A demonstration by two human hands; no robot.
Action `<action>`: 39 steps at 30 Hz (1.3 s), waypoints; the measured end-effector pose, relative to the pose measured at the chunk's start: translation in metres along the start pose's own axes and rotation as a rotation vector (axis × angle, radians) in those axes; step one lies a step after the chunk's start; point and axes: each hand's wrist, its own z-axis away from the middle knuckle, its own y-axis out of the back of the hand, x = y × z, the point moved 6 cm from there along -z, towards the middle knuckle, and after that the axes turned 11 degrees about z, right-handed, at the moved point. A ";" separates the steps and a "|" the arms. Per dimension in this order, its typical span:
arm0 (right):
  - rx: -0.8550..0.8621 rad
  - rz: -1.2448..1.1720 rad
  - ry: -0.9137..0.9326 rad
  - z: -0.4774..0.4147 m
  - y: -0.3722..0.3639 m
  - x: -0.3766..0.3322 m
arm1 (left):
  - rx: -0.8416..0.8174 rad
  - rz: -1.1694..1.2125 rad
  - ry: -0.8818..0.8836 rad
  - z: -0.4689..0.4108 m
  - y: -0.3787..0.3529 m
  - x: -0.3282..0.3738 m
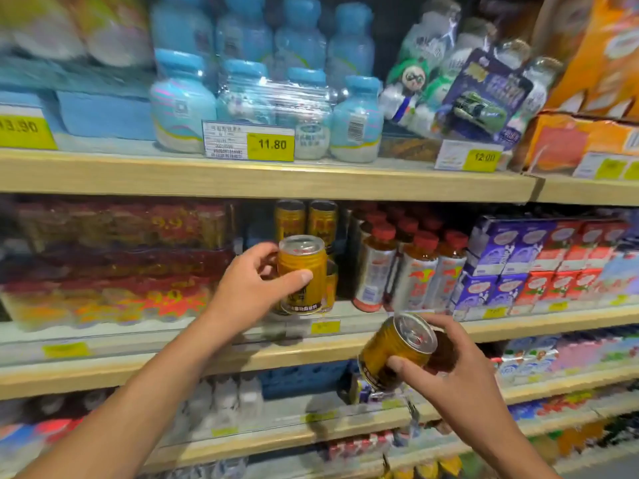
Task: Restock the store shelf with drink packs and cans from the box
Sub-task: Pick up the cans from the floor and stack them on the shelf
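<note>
Store shelving with pale wood-look edges fills the view. The middle shelf point(86, 373) carries shrink-wrapped red-and-orange drink packs point(114, 264), a short row of gold metal cans point(306, 217) and red-capped brown bottles point(415, 267). The left hand point(249, 281) grips an upright gold drink can point(301, 267), thumb and fingers curled round its body, at the front of that gold row and just above the shelf surface. The right hand point(453, 368) holds a second gold can point(394, 350), tilted with its silver top toward the camera, lower down before the shelf edge. The supply box is out of view. Step in hand: placing cans. The next move likely calls for setting the left can down squarely, then raising and righting the second beside it.
</note>
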 end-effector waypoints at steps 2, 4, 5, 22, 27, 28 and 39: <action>0.000 -0.016 -0.007 -0.009 -0.006 -0.006 | 0.071 -0.031 0.015 -0.022 0.013 -0.003; 0.004 -0.023 -0.012 -0.021 -0.013 -0.015 | 0.137 -0.089 0.032 -0.044 0.022 -0.008; 0.005 -0.020 -0.001 -0.028 -0.016 -0.022 | 0.155 -0.100 0.025 -0.053 0.023 -0.011; 0.068 0.218 0.104 -0.171 -0.084 -0.086 | 0.125 -0.187 0.115 -0.076 0.019 -0.060; -0.008 0.237 0.013 -0.175 -0.096 -0.073 | 0.139 -0.186 0.091 -0.069 0.021 -0.066; -0.032 0.211 -0.055 -0.173 -0.096 -0.066 | 0.143 -0.184 0.087 -0.068 0.020 -0.066; -0.033 0.248 0.018 -0.150 -0.106 -0.061 | 0.146 -0.215 0.137 -0.051 0.018 -0.071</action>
